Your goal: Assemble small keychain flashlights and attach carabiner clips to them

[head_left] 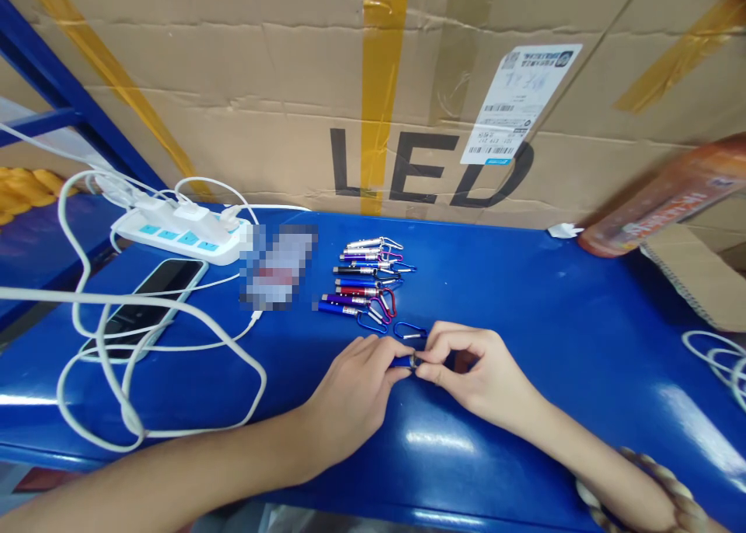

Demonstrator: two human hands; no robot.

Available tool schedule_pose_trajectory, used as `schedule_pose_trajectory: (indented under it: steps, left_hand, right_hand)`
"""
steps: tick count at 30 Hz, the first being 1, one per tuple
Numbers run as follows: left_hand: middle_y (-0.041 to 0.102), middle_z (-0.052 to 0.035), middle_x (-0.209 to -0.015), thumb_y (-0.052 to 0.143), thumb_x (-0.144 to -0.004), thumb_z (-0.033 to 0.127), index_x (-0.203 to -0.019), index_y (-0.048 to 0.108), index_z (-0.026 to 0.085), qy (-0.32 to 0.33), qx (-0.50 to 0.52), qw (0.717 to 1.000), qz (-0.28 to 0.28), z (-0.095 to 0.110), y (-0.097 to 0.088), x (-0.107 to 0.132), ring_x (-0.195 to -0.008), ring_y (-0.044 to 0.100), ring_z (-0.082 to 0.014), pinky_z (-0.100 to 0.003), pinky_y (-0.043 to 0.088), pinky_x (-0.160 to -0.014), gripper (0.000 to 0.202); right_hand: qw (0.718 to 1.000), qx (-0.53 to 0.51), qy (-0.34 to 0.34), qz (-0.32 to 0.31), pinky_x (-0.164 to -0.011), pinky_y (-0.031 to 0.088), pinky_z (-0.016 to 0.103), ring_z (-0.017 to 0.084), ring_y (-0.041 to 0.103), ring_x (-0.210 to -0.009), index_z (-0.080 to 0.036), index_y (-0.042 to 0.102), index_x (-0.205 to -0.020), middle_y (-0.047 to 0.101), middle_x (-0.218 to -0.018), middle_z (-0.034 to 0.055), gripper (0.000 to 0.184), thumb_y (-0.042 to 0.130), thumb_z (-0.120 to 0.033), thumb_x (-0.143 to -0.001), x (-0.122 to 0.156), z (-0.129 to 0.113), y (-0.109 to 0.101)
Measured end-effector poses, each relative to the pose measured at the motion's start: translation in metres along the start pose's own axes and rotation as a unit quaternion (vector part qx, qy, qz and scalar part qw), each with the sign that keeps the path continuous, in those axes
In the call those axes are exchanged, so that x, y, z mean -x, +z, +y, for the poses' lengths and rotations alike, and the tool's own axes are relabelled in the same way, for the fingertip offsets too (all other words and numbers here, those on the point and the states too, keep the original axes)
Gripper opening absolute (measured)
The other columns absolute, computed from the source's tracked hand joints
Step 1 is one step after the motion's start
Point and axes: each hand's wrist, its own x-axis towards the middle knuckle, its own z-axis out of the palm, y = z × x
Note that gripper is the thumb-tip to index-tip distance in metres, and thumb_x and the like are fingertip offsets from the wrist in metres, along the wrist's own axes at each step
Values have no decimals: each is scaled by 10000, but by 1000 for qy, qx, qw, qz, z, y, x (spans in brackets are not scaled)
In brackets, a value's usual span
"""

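My left hand point(353, 389) is closed, with thumb and fingers pinching a short blue keychain flashlight point(401, 361). My right hand point(481, 370) meets it from the other side; its thumb and index finger pinch a small metallic part at the tube's right end, mostly hidden by the fingertips. A blue carabiner clip point(411, 331) shows just above the right fingers; whether it joins the held tube I cannot tell. Beyond my hands lies a column of several similar flashlights with clips, among them a red one point(357, 291), a black one point(350, 270) and a silver one point(362, 243).
To the left are a phone point(155, 304), a white power strip point(180, 234) and looping white cables point(256, 377). A large cardboard box point(280, 113) backs the blue table point(495, 284). An orange bottle point(658, 199) leans at the right, near more cable point(716, 358).
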Motion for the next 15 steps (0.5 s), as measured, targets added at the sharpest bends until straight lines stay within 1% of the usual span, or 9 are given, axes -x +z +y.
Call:
schedule_pose_trajectory:
  steps: [6,10,15]
  left_hand:
    - [656,-26,-843,433,-881,106,-803,493,198,13,3,1000,28,-2,1,0,-795,603,-184,-322,486,-741,136]
    - [650,-20,-852,440,-889,120,-849,501,202,24,5,999,38,-5,2,0,-812,600,-183,-312,480,-746,110]
    - [666,-24,-911,454,-887,120,-884,514,195,13,19,999,39,-5,1,-1,-857,610,-183,-311,477,-775,96]
  right_hand:
    - [999,-21,42,-11,-472,373,205,84,463,-502,-152,535,-508,502,-539,-17,282,651,-277,-733,-1,1,1]
    - [997,-40,64,-9,-470,367,204,82,457,-498,-150,542,-510,500,-544,-17,273,661,-281,-718,-1,3,1]
    - [995,-65,76,-12,-475,372,200,78,471,-498,-143,583,-527,518,-552,-16,231,692,-262,-692,-3,4,-2]
